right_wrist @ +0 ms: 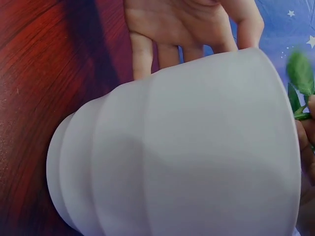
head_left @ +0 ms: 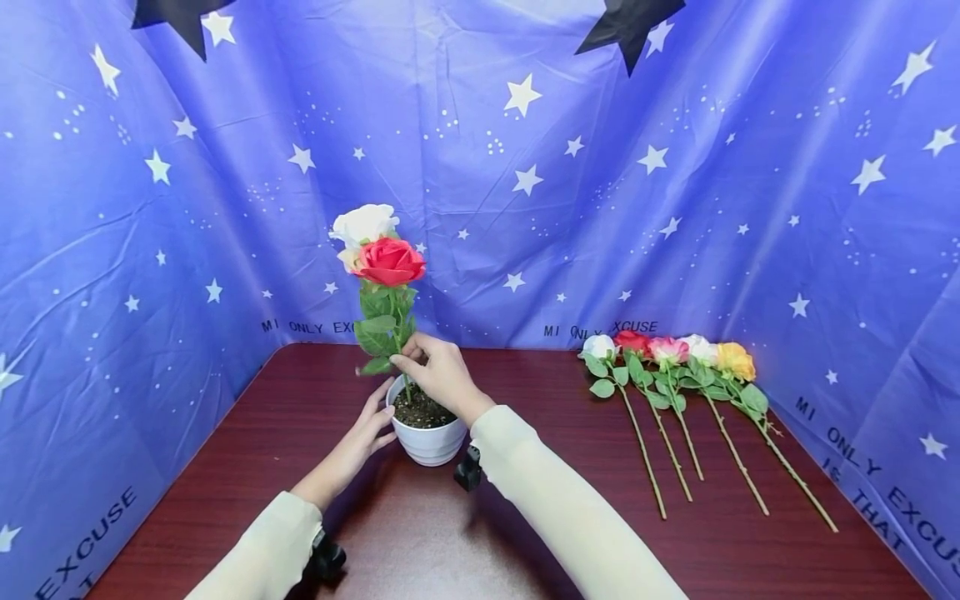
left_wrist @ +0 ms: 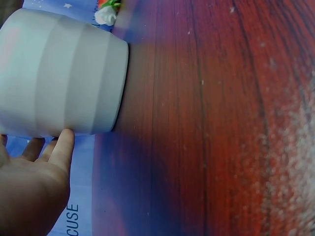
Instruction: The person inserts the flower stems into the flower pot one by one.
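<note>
A white ribbed flower pot [head_left: 427,447] filled with dark soil [head_left: 424,412] stands upright on the table. My left hand [head_left: 358,437] rests its fairly straight fingers along the pot's left side; the left wrist view shows the fingertips [left_wrist: 66,135] touching the wall. Above the soil my right hand [head_left: 444,377] pinches the green stem of a red rose [head_left: 390,262], whose lower end reaches into the pot. Close behind that bloom rises a white rose [head_left: 365,222], its stem mostly covered by leaves. In the right wrist view, the pot [right_wrist: 197,147] hides much of my right hand.
On the right side of the dark red wooden table [head_left: 525,517] lie several long-stemmed roses in a row, among them a red one [head_left: 632,342], a pink one [head_left: 668,351] and a yellow one [head_left: 736,361]. Blue star-printed cloth [head_left: 465,167] encloses the table's back and sides.
</note>
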`<state>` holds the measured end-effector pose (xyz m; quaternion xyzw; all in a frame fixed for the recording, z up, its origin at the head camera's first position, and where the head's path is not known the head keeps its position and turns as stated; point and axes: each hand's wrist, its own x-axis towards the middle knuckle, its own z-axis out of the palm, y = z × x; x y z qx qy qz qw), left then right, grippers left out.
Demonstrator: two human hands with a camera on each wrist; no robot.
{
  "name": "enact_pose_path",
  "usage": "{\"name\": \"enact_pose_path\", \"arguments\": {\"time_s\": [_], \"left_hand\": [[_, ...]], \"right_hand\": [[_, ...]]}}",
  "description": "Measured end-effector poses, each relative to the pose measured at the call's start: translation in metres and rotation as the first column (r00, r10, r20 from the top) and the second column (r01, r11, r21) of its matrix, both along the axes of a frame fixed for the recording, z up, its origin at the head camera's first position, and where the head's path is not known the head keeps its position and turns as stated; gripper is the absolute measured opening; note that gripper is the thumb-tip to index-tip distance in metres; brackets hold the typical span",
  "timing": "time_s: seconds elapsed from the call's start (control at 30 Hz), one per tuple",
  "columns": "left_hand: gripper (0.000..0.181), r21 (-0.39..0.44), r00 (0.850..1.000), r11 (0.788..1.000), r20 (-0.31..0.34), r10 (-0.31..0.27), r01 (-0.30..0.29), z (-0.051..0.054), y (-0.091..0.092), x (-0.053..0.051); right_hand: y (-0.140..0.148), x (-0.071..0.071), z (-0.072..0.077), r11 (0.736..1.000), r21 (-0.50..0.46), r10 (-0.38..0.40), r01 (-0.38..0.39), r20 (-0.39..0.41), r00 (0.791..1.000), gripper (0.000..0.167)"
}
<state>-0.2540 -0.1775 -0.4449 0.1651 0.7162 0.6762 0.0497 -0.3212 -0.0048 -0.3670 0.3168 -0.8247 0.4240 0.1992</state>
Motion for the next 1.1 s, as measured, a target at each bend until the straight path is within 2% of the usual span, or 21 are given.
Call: {"name": "enact_pose_path", "arguments": {"time_s": [0.4,0.67,0.9,1.1], "left_hand": [[0.062,0.003,1.000,1.000,0.004,-0.003,0.003,-0.0004,-0.0001,-0.0013],[0.061,0.006,1.000,1.000,0.014,-0.001,0.000,-0.0010,-0.0009,-0.0017],[0.061,0.001,1.000,1.000,0.007,0.006,-0.006,-0.0010,-0.0005,-0.0028],[0.061,-0.012,1.000,1.000,-0.010,0.000,0.000,-0.0005,-0.0002,-0.0018]], "right_hand": [[0.0028,-0.0034,-0.0004,1.000,-0.008,0.002,-0.002,0.029,1.000,0.012],[0.0021,-0.0011,-0.0042,1.000,0.003,0.013,-0.013,-0.011,1.000,0.007],[0.0037,-0.0003,-0.0039,1.000,0.022,0.006,-0.005,-0.046,0.999,0.009],[0.0045,0.0010,-0.0036,0.999,0.026,0.019,-0.019,-0.007,1.000,0.014]]}}
